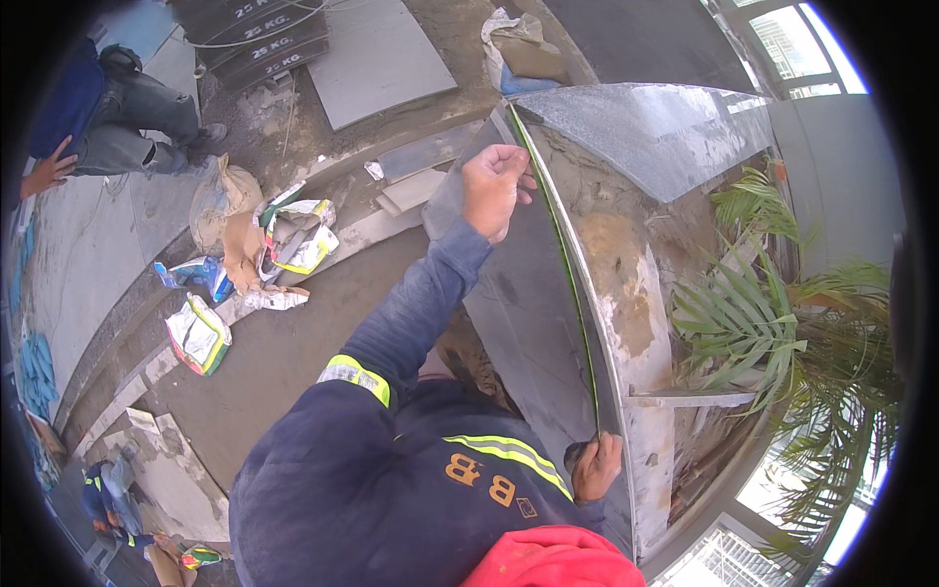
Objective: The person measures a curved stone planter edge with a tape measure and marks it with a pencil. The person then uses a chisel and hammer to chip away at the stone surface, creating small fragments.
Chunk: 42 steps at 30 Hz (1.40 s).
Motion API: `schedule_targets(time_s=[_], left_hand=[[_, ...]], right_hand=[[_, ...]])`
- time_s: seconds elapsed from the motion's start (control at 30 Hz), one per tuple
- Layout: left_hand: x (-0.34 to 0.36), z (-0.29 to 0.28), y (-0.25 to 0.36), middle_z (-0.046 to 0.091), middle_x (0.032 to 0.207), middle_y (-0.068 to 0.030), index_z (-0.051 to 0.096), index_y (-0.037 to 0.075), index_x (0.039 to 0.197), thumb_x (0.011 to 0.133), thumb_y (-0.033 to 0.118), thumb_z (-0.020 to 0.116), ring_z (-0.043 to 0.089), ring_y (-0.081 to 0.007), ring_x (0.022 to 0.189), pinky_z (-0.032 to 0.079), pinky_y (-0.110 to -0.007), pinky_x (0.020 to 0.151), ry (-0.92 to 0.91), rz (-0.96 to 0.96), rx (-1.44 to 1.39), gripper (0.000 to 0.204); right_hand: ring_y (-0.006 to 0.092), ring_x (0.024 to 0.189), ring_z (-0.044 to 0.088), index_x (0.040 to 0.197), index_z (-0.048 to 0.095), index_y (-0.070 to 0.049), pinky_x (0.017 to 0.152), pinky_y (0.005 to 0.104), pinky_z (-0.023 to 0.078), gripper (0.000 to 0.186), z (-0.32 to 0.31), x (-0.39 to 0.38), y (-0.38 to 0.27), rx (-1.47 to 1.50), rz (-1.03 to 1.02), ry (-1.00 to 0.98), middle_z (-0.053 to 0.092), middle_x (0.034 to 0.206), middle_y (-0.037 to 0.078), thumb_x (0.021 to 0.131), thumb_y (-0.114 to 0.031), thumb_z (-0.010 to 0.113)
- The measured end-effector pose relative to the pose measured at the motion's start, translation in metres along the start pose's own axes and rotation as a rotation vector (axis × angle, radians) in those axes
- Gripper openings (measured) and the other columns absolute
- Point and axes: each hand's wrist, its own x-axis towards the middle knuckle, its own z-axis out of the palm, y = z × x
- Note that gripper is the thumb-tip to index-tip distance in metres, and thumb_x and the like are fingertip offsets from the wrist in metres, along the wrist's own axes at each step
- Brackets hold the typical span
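Observation:
A long dark grey slab (523, 293) lies in front of me, with a thin bright green tape (569, 266) stretched along its right edge. My right hand (597, 468) is closed at the tape's near end, round a dark tape measure (574, 454) that is partly hidden. Farther up, over the slab's far part, my left hand (499, 191) is raised with thumb and fingertips pinched together beside the tape. What it pinches, if anything, is too small to make out. My left arm reaches across in a dark blue sleeve; my chest hides most of the right arm.
Torn bags (293, 235) and an opened sack (199, 335) lie left of the slab. A large grey stone sheet (655, 127) leans at the far right, above palm fronds (748, 313). Another person (117, 112) is at far left; more people (112, 494) work lower left.

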Motion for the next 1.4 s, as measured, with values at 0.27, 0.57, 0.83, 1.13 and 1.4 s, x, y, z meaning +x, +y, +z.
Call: schedule_targets(time_s=[0.27,0.57,0.83,1.13,1.4], left_hand=[[0.009,-0.012,-0.005,0.068,0.102,-0.0056,0.059,0.006,0.107,0.105,0.021,0.058,0.066,-0.0156,0.089,0.057,-0.034,0.073,-0.111,-0.046,-0.038,0.016],[0.009,-0.014,-0.005,0.069,0.104,-0.0062,0.059,0.007,0.110,0.106,0.025,0.056,0.067,-0.0171,0.091,0.057,-0.035,0.074,-0.123,-0.026,-0.025,0.018],[0.009,-0.014,-0.006,0.069,0.103,-0.0063,0.059,0.007,0.110,0.106,0.026,0.057,0.068,-0.0177,0.091,0.058,-0.036,0.075,-0.132,-0.004,-0.015,0.020],[0.010,-0.014,-0.005,0.069,0.102,-0.0064,0.060,0.007,0.109,0.106,0.026,0.058,0.068,-0.0174,0.090,0.058,-0.036,0.074,-0.124,-0.014,-0.013,0.020],[0.005,-0.001,0.002,0.067,0.097,-0.0035,0.062,0.005,0.105,0.103,0.020,0.061,0.066,-0.0126,0.084,0.059,-0.033,0.068,-0.037,0.083,0.032,0.015]], right_hand=[[0.0426,0.084,0.058,0.103,0.061,0.001,0.072,0.0490,0.046,0.013,-0.002,0.010,0.003,-0.033,0.001,0.018,0.055,0.094,0.021,0.091,0.000,0.055],[0.0430,0.088,0.059,0.106,0.064,-0.002,0.075,0.0513,0.047,0.022,0.000,0.011,0.007,-0.003,0.033,0.002,0.059,0.101,0.020,0.084,-0.001,0.061],[0.0423,0.086,0.059,0.107,0.064,-0.002,0.073,0.0506,0.046,0.023,-0.005,0.011,0.010,0.013,0.063,-0.053,0.060,0.101,0.019,0.085,-0.002,0.060],[0.0429,0.084,0.058,0.105,0.064,-0.001,0.073,0.0514,0.046,0.021,-0.009,0.014,0.008,0.042,0.054,-0.043,0.059,0.099,0.019,0.084,-0.001,0.060],[0.0426,0.081,0.057,0.103,0.063,0.001,0.069,0.0485,0.044,0.015,-0.027,0.021,0.002,0.182,0.096,-0.130,0.057,0.094,0.022,0.089,0.001,0.058]])
